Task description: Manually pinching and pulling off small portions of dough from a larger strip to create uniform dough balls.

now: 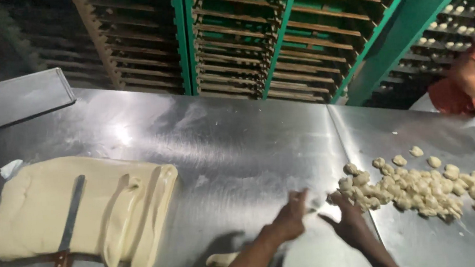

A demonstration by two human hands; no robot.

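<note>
— Open-fingered, both of them? 
— Yes. Left hand (291,219) and right hand (351,225) spread flat near the steel table (238,144), gripping nothing; blur hides whether they touch it. 
— And the dough? 
— Small dough pieces (420,190) heap at three o'clock, just beside the right hand. Dough slab (59,207) with a knife (68,229) lies at nine o'clock.

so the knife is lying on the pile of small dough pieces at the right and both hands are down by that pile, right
Not quite. In the head view the knife lies on the big flat dough slab at the left of the steel table, not on the pile of small dough pieces. The rest holds: the left hand and right hand are both down by that pile.
</note>
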